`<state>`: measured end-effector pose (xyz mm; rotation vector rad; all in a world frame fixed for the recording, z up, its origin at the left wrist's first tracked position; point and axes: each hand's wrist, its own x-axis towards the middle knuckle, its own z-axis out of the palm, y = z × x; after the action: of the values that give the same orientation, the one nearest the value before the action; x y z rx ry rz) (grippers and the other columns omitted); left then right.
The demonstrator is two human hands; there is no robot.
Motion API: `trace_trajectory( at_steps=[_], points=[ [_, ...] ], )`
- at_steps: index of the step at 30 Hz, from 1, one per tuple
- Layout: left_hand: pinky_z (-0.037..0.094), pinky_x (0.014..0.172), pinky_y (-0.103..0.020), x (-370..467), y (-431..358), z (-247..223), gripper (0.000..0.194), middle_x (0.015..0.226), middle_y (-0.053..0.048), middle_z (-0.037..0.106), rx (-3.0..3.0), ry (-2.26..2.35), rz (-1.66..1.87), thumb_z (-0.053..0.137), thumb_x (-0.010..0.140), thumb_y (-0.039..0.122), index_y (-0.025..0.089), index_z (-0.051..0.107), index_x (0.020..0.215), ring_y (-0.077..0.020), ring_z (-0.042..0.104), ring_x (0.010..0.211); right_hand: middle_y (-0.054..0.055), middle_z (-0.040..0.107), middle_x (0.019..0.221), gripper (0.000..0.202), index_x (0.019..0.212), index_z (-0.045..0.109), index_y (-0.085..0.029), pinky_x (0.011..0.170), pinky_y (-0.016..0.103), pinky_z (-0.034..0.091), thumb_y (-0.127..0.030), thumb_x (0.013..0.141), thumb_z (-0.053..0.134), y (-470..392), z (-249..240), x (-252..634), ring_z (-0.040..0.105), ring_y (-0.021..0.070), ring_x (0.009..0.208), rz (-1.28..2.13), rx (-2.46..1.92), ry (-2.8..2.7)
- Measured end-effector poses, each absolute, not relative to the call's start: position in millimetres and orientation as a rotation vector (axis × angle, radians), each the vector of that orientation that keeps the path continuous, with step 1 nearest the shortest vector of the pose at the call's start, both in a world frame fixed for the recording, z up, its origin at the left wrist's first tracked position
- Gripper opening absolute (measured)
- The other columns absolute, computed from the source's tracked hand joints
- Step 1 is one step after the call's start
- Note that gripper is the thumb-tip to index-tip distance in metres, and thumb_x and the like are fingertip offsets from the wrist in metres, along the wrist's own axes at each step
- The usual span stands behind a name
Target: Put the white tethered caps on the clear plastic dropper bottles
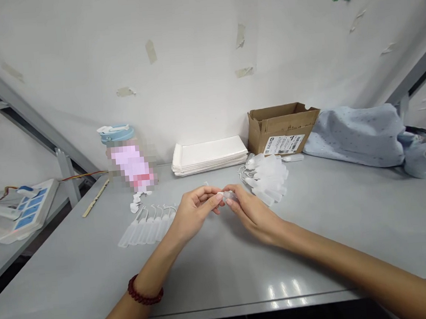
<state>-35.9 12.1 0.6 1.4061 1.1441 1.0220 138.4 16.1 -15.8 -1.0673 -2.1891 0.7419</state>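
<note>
Near the middle of the grey table (213,258), my left hand (195,211) and my right hand (252,210) meet at the fingertips. Both pinch one small translucent plastic piece (229,195), partly hidden by the fingers. Left of my left hand lies a row of several translucent tubes (145,231) with thin white cords at their upper ends. Behind my right hand is a fanned pile of similar pieces (268,177), its cords pointing left.
A stack of white envelopes (210,154) and an open cardboard box (282,129) stand by the wall. Light blue cloth (355,136) lies right. At left are a blue-lidded container (117,133), small white scraps (135,205), a thin stick (95,198) and a white device (29,213).
</note>
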Motion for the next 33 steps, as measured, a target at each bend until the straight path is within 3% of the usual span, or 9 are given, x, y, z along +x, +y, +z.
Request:
trace_trajectory(
  at_steps=[7,18,22,27,30,33],
  points=[
    [0.048,0.061,-0.026,-37.0,12.8,-5.2,0.023,0.072,-0.003,0.063,1.274,1.071,0.971,0.065,0.078,0.036,0.014,0.067,0.086,-0.012,0.056,0.06,0.012,0.061,0.095,0.027,0.111,0.045,-0.013,0.069,0.034,0.047,-0.028,0.096,0.028,17.4,-19.4,138.2,0.058,0.0205,0.082,0.566,-1.094,-2.272],
    [0.046,0.05,-0.023,-39.7,12.8,-5.1,0.022,0.067,-0.003,0.064,1.181,0.983,0.849,0.068,0.076,0.034,0.013,0.065,0.077,-0.0109,0.058,0.053,0.013,0.058,0.08,0.019,0.098,0.047,-0.011,0.061,0.035,0.045,-0.014,0.086,0.032,22.2,-21.5,139.3,0.054,0.0241,0.072,-0.093,-0.795,-2.489],
    [0.049,0.054,-0.026,-38.3,13.2,-5.8,0.021,0.066,-0.003,0.065,1.243,1.005,0.9,0.071,0.072,0.032,0.013,0.067,0.08,-0.0117,0.059,0.054,0.013,0.06,0.089,0.021,0.106,0.041,-0.012,0.061,0.033,0.044,-0.017,0.087,0.034,18.9,-16.0,141.6,0.056,0.0226,0.072,0.19,-0.919,-2.486],
    [0.051,0.064,-0.028,-34.4,13.3,-8.5,0.018,0.066,-0.001,0.065,1.296,1.017,0.967,0.075,0.065,0.023,0.016,0.07,0.081,-0.0129,0.061,0.06,0.0,0.055,0.07,0.023,0.111,0.033,-0.017,0.054,0.026,0.038,-0.02,0.088,0.036,16.2,-8.3,143.1,0.051,0.016,0.058,0.774,-1.106,-2.317],
    [0.052,0.067,-0.027,-35.2,13.3,-10.7,0.017,0.072,-0.002,0.067,1.331,1.019,0.995,0.074,0.067,0.022,0.017,0.072,0.083,-0.0129,0.061,0.065,-0.001,0.055,0.07,0.013,0.103,0.037,-0.019,0.055,0.026,0.037,-0.023,0.091,0.033,16.8,-7.3,142.4,0.05,0.0152,0.058,0.863,-1.133,-2.225],
    [0.052,0.072,-0.028,-37.0,12.6,-9.6,0.025,0.08,-0.003,0.069,1.358,1.018,0.977,0.072,0.071,0.024,0.017,0.07,0.095,-0.0145,0.064,0.073,0.003,0.058,0.076,0.015,0.1,0.04,-0.019,0.058,0.028,0.039,-0.028,0.094,0.03,17.3,-8.9,141.5,0.052,0.016,0.061,0.812,-1.132,-2.228]
  ],
)
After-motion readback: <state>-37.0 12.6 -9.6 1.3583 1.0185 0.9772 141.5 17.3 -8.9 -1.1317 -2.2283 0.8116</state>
